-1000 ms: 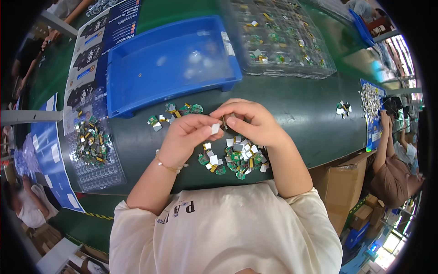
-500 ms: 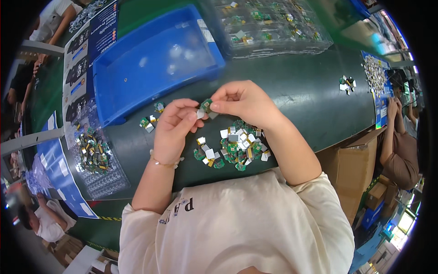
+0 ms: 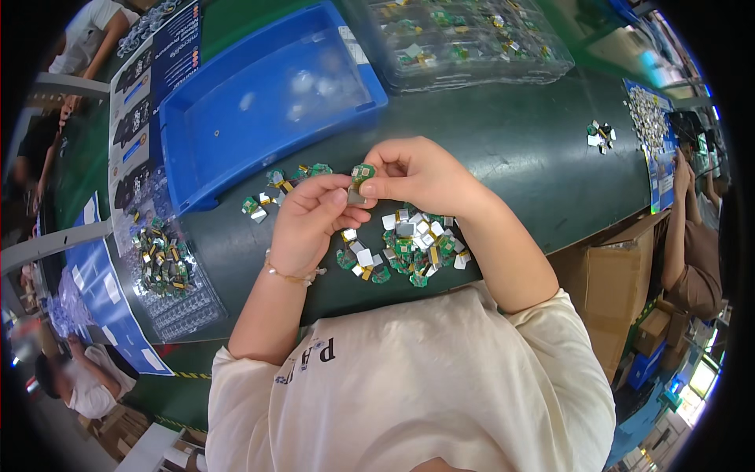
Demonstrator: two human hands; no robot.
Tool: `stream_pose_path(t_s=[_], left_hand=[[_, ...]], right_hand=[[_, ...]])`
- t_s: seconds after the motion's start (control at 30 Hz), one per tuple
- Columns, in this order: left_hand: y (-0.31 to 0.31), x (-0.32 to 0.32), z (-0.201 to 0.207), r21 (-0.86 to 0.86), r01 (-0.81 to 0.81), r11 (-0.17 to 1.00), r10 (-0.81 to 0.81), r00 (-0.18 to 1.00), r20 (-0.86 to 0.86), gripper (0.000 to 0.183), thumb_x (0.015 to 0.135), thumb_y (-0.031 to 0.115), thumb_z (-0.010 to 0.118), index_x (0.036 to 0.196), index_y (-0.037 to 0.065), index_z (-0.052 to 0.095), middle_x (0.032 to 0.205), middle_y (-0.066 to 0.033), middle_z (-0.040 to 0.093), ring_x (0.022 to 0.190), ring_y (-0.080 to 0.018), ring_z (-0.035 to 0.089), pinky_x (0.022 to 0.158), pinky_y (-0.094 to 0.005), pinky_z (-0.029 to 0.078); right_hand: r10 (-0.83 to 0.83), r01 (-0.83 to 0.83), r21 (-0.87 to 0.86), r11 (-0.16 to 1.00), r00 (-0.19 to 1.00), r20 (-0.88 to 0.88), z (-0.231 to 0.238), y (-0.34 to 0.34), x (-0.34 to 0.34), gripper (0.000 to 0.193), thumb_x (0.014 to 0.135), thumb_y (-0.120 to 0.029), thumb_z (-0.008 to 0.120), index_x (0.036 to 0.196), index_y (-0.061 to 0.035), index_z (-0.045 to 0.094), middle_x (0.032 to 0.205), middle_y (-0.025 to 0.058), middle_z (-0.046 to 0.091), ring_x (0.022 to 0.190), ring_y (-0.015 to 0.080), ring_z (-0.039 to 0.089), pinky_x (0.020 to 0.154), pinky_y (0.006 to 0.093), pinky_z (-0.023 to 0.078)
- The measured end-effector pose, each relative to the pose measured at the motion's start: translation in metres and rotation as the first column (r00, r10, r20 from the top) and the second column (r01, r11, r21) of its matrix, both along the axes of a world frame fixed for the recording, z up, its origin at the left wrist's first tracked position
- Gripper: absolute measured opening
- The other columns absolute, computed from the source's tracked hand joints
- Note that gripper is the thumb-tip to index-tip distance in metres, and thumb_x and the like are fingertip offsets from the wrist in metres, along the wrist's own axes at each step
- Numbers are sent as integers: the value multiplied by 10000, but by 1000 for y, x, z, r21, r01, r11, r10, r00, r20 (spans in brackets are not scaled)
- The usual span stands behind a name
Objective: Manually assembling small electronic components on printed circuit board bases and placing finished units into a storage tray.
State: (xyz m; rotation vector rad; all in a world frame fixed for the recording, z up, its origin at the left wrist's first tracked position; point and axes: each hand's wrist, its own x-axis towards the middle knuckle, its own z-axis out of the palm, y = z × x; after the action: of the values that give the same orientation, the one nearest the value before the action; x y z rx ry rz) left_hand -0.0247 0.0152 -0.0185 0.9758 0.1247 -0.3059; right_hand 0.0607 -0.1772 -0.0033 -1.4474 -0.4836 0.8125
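Observation:
A small green circuit board (image 3: 362, 173) with a grey square part at its lower end is held between my two hands, above the bench. My right hand (image 3: 415, 175) pinches its right edge between thumb and fingers. The fingertips of my left hand (image 3: 307, 220) close on the grey square part from the left. Just in front of my hands lies a heap of similar boards (image 3: 421, 248) with white and silver square parts, and a smaller cluster of boards (image 3: 362, 258) sits beside it. Beyond my left hand are several loose boards (image 3: 279, 181).
A blue plastic tray (image 3: 236, 165) stands at the far left, with stacked clear blister trays (image 3: 480, 67) of boards beyond. Another clear tray (image 3: 185, 315) bearing boards is at left. A small board group (image 3: 602, 138) lies right. A cardboard box (image 3: 613, 291) stands beside the bench; co-workers sit around.
The board has turned, so its grey square now hangs below it. The white piece at my left fingertips no longer shows. More loose boards are visible beyond my left hand.

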Motion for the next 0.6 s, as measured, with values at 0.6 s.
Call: stream_pose_path(t_s=[0.6], left_hand=[[3, -1, -10, -105, -39, 994, 36, 999, -30, 240, 961, 164, 497, 1147, 27, 562, 981, -122, 666, 853, -191, 671, 744, -285, 562]], right_hand=[[-191, 195, -18, 981, 972, 134, 12, 8, -11, 122, 786, -60, 723, 788, -43, 602, 678, -71, 509, 606, -2, 412, 517, 186, 321]])
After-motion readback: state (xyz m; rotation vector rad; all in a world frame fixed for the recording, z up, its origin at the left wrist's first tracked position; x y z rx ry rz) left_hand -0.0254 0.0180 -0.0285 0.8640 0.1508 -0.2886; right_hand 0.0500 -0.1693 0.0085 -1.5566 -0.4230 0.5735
